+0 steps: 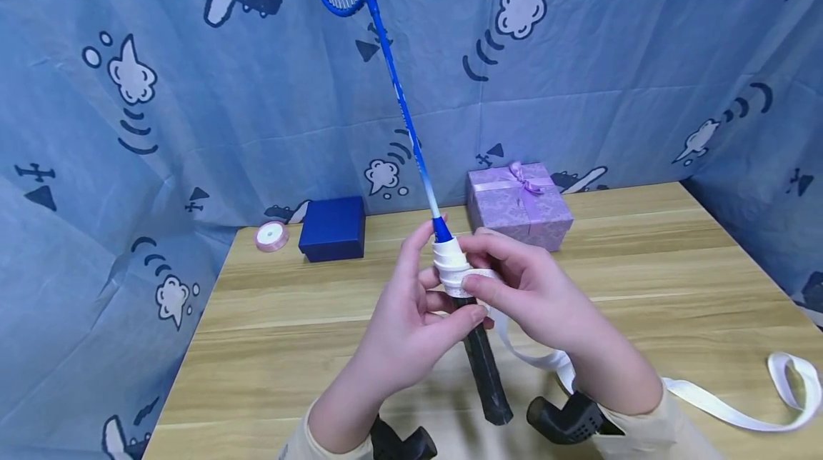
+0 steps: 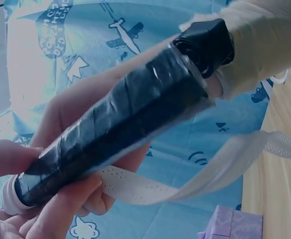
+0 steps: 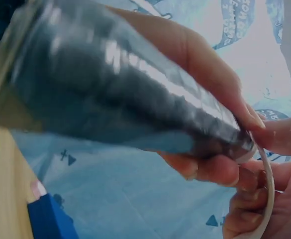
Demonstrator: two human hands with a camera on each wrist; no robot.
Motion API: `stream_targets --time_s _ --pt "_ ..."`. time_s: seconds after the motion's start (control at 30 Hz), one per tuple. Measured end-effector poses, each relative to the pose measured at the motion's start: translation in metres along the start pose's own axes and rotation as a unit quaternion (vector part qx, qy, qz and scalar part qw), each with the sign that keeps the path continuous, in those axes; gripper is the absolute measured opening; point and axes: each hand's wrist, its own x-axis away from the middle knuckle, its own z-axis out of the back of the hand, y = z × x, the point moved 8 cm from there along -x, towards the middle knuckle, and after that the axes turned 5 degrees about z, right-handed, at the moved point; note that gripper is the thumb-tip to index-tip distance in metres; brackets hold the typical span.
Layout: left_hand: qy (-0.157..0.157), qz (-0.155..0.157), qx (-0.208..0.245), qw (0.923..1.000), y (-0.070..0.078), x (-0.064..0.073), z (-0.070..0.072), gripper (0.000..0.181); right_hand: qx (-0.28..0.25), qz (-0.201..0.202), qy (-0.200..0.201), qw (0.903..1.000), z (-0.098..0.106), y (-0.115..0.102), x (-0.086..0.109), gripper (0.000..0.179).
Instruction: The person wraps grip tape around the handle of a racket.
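Note:
A blue badminton racket (image 1: 403,103) is held tilted over the table, its head cut off by the top of the head view. White perforated grip tape (image 1: 450,263) wraps the upper handle in overlapping turns; below it the handle (image 1: 486,374) is black. My left hand (image 1: 411,324) grips the handle around the lower edge of the wrapping, thumb across the black part. With thumb and fingers, my right hand (image 1: 534,288) pinches the tape at the handle's right side. The loose tape (image 2: 145,189) trails from there; in the right wrist view the black handle (image 3: 110,84) fills the foreground.
On the wooden table (image 1: 276,346), a pink-rimmed ribbon roll (image 1: 271,236) and a dark blue box (image 1: 332,228) stand at the back left. Behind my right hand is a purple gift box (image 1: 517,203) with a bow. The tape's far end (image 1: 739,413) curls at the right.

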Motion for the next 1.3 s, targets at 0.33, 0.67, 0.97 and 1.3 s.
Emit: stream_targets --time_s 0.33,0.67,0.97,1.3 --pt "-0.068 -0.061 0.055 0.9943 0.009 0.002 -0.007 0.094 -0.057 0.01 -0.026 0.998 -0.003 -0.002 0.0 0.031" --pt "-0.051 -0.027 0.021 0.9981 0.007 0.001 -0.004 0.092 0.041 0.002 0.018 0.999 -0.004 -0.012 0.002 0.037" --pt "-0.053 -0.031 0.037 0.9974 0.006 0.0 -0.006 0.095 0.079 0.001 0.008 0.9969 0.004 -0.017 0.004 0.047" --pt "-0.047 -0.026 0.025 0.9982 0.004 0.001 -0.004 0.097 0.079 0.0 0.018 0.9967 0.008 -0.019 0.005 0.052"
